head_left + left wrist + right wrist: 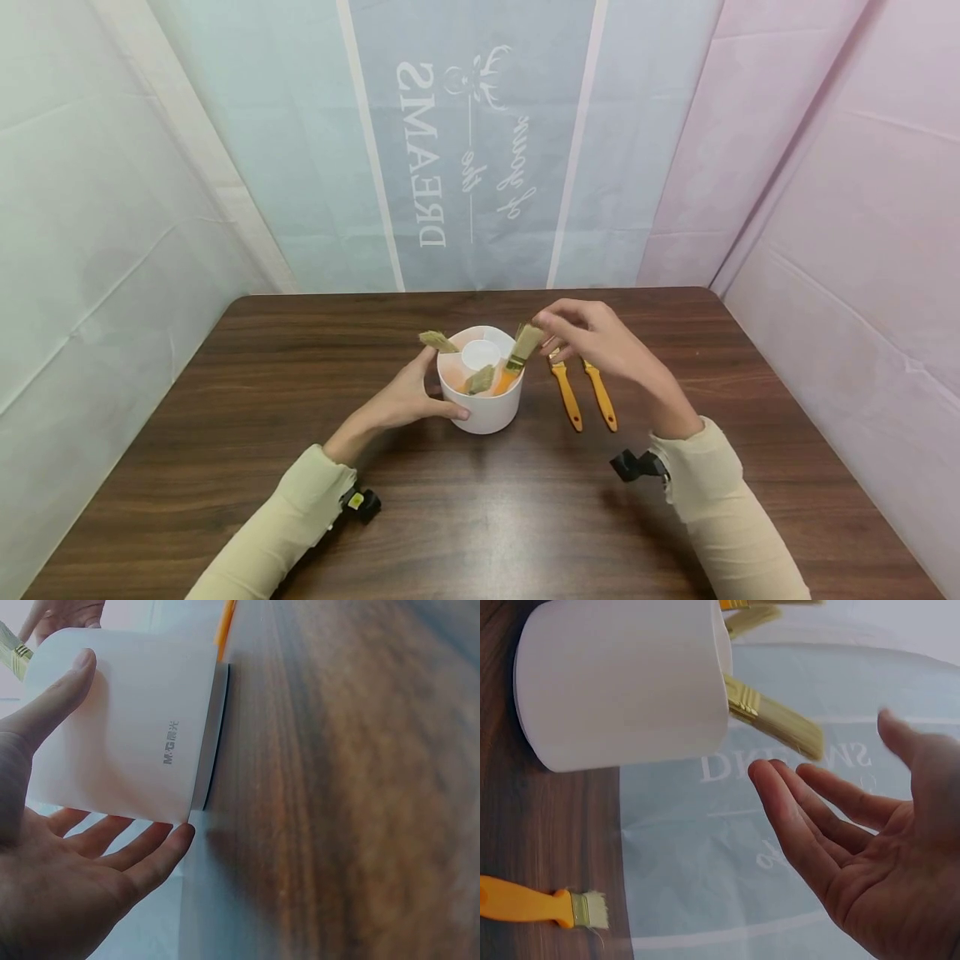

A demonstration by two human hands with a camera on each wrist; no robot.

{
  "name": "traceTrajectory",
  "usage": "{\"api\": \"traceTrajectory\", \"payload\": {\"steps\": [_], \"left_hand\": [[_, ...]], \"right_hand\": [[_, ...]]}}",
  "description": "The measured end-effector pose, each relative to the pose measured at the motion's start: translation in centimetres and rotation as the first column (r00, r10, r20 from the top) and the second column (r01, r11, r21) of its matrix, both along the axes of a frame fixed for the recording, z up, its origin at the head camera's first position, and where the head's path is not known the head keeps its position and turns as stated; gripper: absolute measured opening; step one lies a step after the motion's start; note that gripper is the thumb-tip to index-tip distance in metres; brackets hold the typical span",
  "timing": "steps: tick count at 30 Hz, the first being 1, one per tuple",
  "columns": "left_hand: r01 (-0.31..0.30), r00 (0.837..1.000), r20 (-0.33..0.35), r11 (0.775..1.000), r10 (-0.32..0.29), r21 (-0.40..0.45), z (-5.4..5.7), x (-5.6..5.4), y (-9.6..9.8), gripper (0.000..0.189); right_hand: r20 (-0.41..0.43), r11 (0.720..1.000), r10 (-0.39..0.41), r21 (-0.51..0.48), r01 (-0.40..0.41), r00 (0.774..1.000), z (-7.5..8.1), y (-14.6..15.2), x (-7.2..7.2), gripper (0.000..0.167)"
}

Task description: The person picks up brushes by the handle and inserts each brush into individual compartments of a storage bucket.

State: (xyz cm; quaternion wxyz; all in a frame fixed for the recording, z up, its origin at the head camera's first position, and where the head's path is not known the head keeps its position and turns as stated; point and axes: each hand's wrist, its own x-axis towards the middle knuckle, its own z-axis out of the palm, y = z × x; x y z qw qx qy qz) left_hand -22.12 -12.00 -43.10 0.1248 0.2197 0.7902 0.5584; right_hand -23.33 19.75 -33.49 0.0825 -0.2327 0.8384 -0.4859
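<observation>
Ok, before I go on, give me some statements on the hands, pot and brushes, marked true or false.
1. The left hand holds the pot. True.
2. The right hand grips a loose brush. False: it holds nothing, its fingertips near a brush in the pot.
3. Three brushes show in the pot, bristles up. True.
4. Two loose brushes lie left of the pot. False: they lie to its right.
5. The pot stands upright on the table. True.
</observation>
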Motion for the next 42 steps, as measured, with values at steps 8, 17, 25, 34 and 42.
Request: {"api": "traceTrajectory", "payload": {"steps": [8, 17, 25, 34, 42], "left_hand": [[0.003, 1.0, -0.009, 1.0, -0.002, 0.008, 0.0, 0.0, -0.1, 0.103], [0.017, 1.0, -0.02, 1.0, -0.017, 0.017, -0.1, -0.4, -0.4, 0.106], [0.015, 1.0, -0.004, 0.999, -0.015, 0.031, -0.2, -0.6, -1.0, 0.107], [0.01, 1.0, 0.018, 0.998, -0.011, 0.063, 0.0, -1.0, -1.5, 0.104], [0.005, 1.0, 0.027, 0.999, -0.006, 0.044, 0.1, -1.0, -1.9, 0.102]], "right_hand": [[0.002, 0.99, -0.125, 0.068, 0.124, 0.992, -0.2, 1.9, -0.9, 0.04], [-0.021, 0.958, -0.212, 0.192, 0.212, 0.977, -1.1, 3.8, -2.0, 0.034], [0.027, 0.943, -0.248, 0.236, 0.235, 0.968, -2.1, 4.6, -2.9, 0.036], [0.052, 0.919, -0.289, 0.293, 0.262, 0.956, -3.5, 5.4, -3.9, 0.041], [0.107, 0.912, -0.316, 0.309, 0.271, 0.943, -4.6, 5.9, -4.5, 0.044]]}}
